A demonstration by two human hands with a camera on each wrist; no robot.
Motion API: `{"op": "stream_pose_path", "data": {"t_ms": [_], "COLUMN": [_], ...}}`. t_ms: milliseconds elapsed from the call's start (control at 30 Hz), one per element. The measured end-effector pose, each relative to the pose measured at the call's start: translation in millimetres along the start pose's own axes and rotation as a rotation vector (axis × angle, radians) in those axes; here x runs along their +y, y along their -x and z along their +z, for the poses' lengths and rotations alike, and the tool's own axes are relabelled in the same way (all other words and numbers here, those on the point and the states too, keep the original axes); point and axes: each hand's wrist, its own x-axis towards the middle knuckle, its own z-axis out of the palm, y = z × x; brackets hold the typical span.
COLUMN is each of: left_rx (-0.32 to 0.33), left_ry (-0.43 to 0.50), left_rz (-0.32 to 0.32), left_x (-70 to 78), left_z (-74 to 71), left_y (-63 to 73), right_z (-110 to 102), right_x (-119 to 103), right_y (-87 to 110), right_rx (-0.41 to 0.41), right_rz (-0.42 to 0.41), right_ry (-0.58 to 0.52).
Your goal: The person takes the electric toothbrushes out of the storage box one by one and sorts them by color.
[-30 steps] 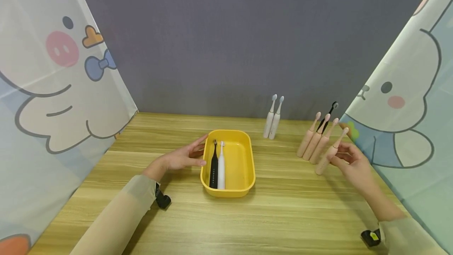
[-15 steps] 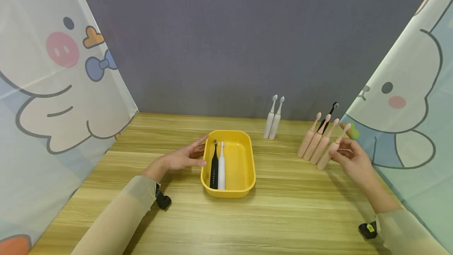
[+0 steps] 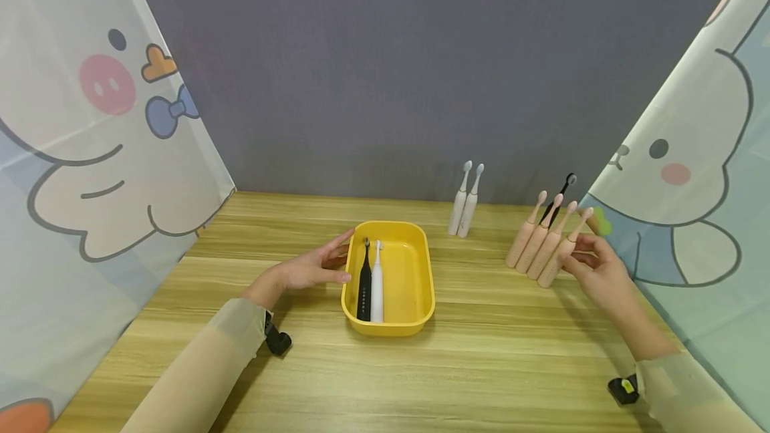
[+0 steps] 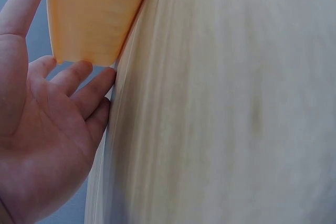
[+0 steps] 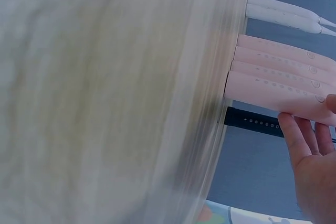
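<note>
My right hand (image 3: 601,279) pinches a pink electric toothbrush (image 3: 555,264) between thumb and fingers. It stands on its base at the near end of a row, with three more pink toothbrushes (image 3: 521,239) close beside it. In the right wrist view, a black toothbrush (image 5: 254,121) stands just behind the held one. On the left, my left hand (image 3: 313,267) rests with extended fingers against the side of a yellow box (image 3: 388,329); the left wrist view shows fingertips at the box's wall (image 4: 97,19). Inside the box lie a black toothbrush (image 3: 363,293) and a white toothbrush (image 3: 377,289).
Two white toothbrushes (image 3: 462,211) stand upright near the back of the wooden table (image 3: 457,379). A grey panel (image 3: 385,85) rises behind the table. Cartoon-printed cloths hang on the left (image 3: 54,219) and right (image 3: 698,206).
The right hand has brought the pink toothbrush back and slightly left, from tilted and apart to standing in line with the other pink ones. The left hand and box have stayed put.
</note>
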Motion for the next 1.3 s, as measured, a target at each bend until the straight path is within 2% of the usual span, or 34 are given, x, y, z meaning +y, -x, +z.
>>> {"op": "stream_pose_path", "data": {"t_ms": [200, 567, 900, 1300], "left_rx": [0.006, 0.003, -0.005, -0.003], "left_ry": [-0.003, 0.003, -0.003, -0.001], "left_rz": [-0.009, -0.01, 0.001, -0.001], "left_x": [0.8, 1.0, 1.3, 1.2], "left_z": [-0.1, -0.6, -0.2, -0.2], "left_y": [0.8, 0.9, 0.6, 1.1], "right_z": [1.1, 3.0, 3.0, 3.5], "right_x": [-1.4, -3.8, -2.4, -1.2], "right_y": [1.0, 2.2, 3.4, 1.8], "right_rx": [0.026, 0.049, 0.029, 0.011], "right_rz": [-0.043, -0.06, -0.045, -0.083], "right_ry": [0.006, 0.014, 0.037, 0.077]}}
